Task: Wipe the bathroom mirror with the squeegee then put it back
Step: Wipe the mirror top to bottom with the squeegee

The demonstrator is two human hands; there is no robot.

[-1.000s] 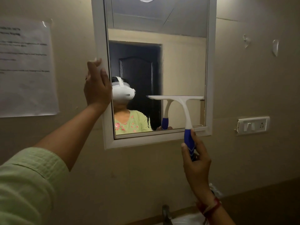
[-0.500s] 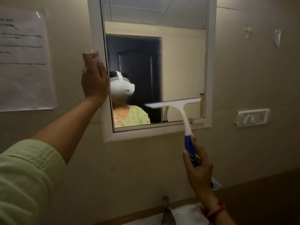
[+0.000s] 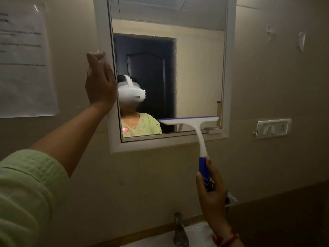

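Observation:
The bathroom mirror point(image 3: 195, 72) hangs on the wall in a white frame point(image 3: 102, 29). A white squeegee point(image 3: 192, 122) with a blue grip has its blade level at the mirror's bottom right, just above the lower frame edge. My right hand point(image 3: 211, 195) is shut on the blue handle below the mirror. My left hand point(image 3: 99, 81) grips the left side of the frame, fingers curled around its edge. The mirror reflects a person in a green top with a white headset.
A paper notice point(image 3: 23, 63) is stuck to the wall at the left. A white switch and socket plate point(image 3: 273, 128) sits right of the mirror. Below are a metal tap point(image 3: 179, 230) and a white basin point(image 3: 195, 234). Two small wall hooks point(image 3: 300, 41) are at upper right.
The squeegee blade has slid down the right part of the mirror to its bottom edge. My left hand has stayed on the frame. The view has tilted slightly downward.

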